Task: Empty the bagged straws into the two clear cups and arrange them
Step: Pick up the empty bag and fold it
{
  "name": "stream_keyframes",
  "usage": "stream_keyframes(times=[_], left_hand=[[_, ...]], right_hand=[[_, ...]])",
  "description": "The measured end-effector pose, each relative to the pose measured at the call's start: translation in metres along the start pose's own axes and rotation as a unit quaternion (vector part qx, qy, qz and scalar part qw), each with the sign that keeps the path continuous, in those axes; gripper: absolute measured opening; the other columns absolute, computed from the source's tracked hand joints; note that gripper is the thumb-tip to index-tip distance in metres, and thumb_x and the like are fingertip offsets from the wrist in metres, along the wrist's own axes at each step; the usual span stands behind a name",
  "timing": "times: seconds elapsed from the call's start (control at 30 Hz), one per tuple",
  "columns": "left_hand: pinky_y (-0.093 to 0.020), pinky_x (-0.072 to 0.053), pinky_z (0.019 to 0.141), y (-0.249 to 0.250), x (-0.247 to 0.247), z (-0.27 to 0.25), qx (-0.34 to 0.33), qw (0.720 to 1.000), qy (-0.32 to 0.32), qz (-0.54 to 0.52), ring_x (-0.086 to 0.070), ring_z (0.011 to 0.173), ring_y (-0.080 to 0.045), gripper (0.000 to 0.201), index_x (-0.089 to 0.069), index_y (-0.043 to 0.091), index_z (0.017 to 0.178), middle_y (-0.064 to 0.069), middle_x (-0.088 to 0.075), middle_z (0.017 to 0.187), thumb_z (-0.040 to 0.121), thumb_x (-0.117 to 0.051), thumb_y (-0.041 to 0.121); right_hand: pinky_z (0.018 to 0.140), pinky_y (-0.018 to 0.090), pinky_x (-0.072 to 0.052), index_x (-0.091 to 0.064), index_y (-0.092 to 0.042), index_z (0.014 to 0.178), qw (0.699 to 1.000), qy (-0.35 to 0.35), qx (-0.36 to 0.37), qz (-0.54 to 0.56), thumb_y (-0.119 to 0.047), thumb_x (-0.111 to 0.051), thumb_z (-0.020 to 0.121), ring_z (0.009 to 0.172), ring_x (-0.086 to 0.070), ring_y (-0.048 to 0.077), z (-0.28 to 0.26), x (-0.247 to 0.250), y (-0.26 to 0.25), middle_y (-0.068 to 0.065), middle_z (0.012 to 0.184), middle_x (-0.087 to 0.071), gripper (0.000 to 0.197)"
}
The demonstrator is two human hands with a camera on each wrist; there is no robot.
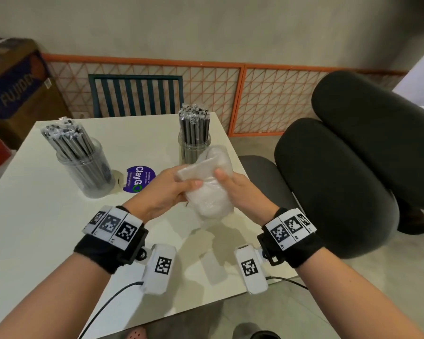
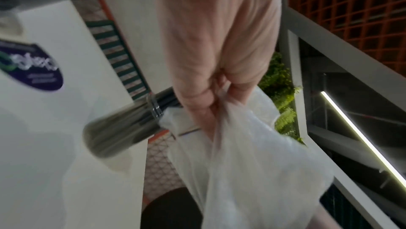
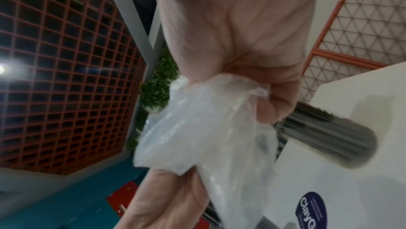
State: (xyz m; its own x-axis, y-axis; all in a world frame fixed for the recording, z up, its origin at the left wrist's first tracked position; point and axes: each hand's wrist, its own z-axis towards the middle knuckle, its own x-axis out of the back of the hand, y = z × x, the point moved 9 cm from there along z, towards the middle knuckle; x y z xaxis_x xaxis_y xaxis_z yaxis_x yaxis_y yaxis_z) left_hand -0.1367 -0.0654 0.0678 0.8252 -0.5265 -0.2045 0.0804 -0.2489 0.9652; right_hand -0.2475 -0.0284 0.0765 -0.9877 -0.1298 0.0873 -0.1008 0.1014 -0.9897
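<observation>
Evidently both hands (image 1: 194, 189) clutch the empty bag (image 1: 206, 192) near the right cup (image 1: 194, 149) (straws upright); fold it clear.

The surface (image 1: 47, 216) is off-white, with a round purple sticker (image 1: 138, 178) lettered in white and ringed with a bit of green. Both clear cups (image 1: 88, 167) (image 1: 194, 148) are packed with dark grey straws (image 1: 69, 140) in glinting clear wrappers, and the bag (image 1: 209, 192) is a milky, see-through white. Behind stand an orange lattice fence (image 1: 230, 94) of triangles, a teal slatted chair (image 1: 135, 94) and black wrist straps (image 1: 108, 250) carrying black-and-white square codes.
</observation>
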Motion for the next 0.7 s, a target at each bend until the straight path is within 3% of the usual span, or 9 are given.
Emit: stream_keyframes(times=[0.1,0.23,0.3,0.37,0.43,0.5,0.57,0.63,0.7], left_hand=[[-0.019,-0.054,0.06,0.019,0.019,-0.002,-0.065,0.981,0.103,0.149,-0.062,0.083,-0.018,0.032,-0.059,0.022,0.103,0.0,-0.063,0.094,0.076,-0.071,0.009],[-0.029,-0.056,0.085,0.012,-0.002,-0.004,-0.029,0.999,-0.035,0.017,-0.063,0.104,-0.015,0.075,-0.038,0.041,0.134,0.009,-0.057,0.119,0.075,-0.067,0.003],[-0.029,-0.056,0.084,0.013,-0.011,-0.006,-0.023,0.997,-0.074,-0.031,-0.065,0.1,-0.016,0.07,-0.048,0.036,0.127,0.008,-0.065,0.111,0.072,-0.069,-0.003],[-0.023,-0.056,0.074,0.017,-0.004,-0.004,-0.057,0.997,-0.019,0.045,-0.065,0.094,-0.019,0.054,-0.056,0.029,0.113,0.001,-0.066,0.104,0.072,-0.071,-0.003],[-0.02,-0.055,0.066,0.017,0.014,-0.003,-0.07,0.985,0.081,0.136,-0.064,0.088,-0.021,0.04,-0.053,0.021,0.106,-0.002,-0.065,0.097,0.076,-0.07,0.001],[-0.026,-0.053,0.067,0.015,0.031,-0.003,-0.071,0.958,0.189,0.202,-0.063,0.085,-0.023,0.033,-0.047,0.016,0.102,-0.005,-0.064,0.094,0.079,-0.07,0.008],[-0.025,-0.047,0.064,0.017,0.036,-0.008,-0.084,0.928,0.271,0.24,-0.059,0.083,-0.023,0.033,-0.043,0.015,0.098,-0.007,-0.06,0.093,0.079,-0.071,0.013],[-0.018,-0.045,0.055,0.012,0.028,-0.007,-0.081,0.936,0.279,0.201,-0.059,0.074,-0.018,0.031,-0.044,0.013,0.095,-0.002,-0.06,0.083,0.079,-0.071,0.012],[-0.013,-0.046,0.05,0.003,0.018,-0.006,-0.064,0.961,0.242,0.121,-0.061,0.068,-0.014,0.026,-0.048,0.011,0.093,-0.001,-0.062,0.077,0.08,-0.07,0.012]], right_hand=[[0.096,0.046,-0.05,-0.054,-0.006,0.126,1.0,0.002,0.004,0.021,-0.036,-0.039,0.099,0.109,-0.063,0.03,0.001,0.002,-0.002,0.021,0.122,-0.063,0.043],[0.093,0.039,-0.052,-0.052,-0.007,0.128,0.986,-0.084,-0.059,0.131,-0.044,-0.042,0.091,0.107,-0.063,0.028,-0.002,-0.017,0.008,0.017,0.12,-0.063,0.053],[0.091,0.034,-0.053,-0.054,-0.011,0.122,0.969,-0.103,-0.115,0.192,-0.048,-0.042,0.084,0.102,-0.066,0.021,-0.004,-0.023,0.021,0.01,0.114,-0.067,0.055],[0.088,0.034,-0.054,-0.056,-0.015,0.119,0.978,-0.077,-0.144,0.131,-0.053,-0.042,0.085,0.1,-0.067,0.018,-0.003,-0.018,0.029,0.007,0.113,-0.068,0.053],[0.087,0.039,-0.054,-0.051,-0.017,0.125,0.991,-0.013,-0.123,-0.04,-0.052,-0.043,0.09,0.104,-0.062,0.019,0.0,-0.002,0.024,0.008,0.123,-0.061,0.05],[0.094,0.037,-0.048,-0.035,-0.022,0.138,0.985,0.049,-0.06,-0.156,-0.047,-0.049,0.091,0.118,-0.051,0.019,0.0,0.009,0.009,0.005,0.14,-0.042,0.055],[0.107,0.031,-0.035,-0.014,-0.022,0.149,0.979,0.026,0.001,-0.202,-0.04,-0.056,0.089,0.132,-0.036,0.017,-0.002,-0.007,-0.001,0.002,0.149,-0.026,0.076],[0.109,0.022,-0.026,-0.005,-0.02,0.151,0.971,-0.009,0.03,-0.236,-0.03,-0.06,0.089,0.132,-0.03,0.011,-0.004,-0.026,0.004,0.005,0.148,-0.025,0.083],[0.111,0.024,-0.027,-0.007,-0.021,0.151,0.971,0.003,0.048,-0.234,-0.024,-0.059,0.091,0.132,-0.032,0.011,-0.002,-0.03,0.011,0.007,0.145,-0.032,0.079]])
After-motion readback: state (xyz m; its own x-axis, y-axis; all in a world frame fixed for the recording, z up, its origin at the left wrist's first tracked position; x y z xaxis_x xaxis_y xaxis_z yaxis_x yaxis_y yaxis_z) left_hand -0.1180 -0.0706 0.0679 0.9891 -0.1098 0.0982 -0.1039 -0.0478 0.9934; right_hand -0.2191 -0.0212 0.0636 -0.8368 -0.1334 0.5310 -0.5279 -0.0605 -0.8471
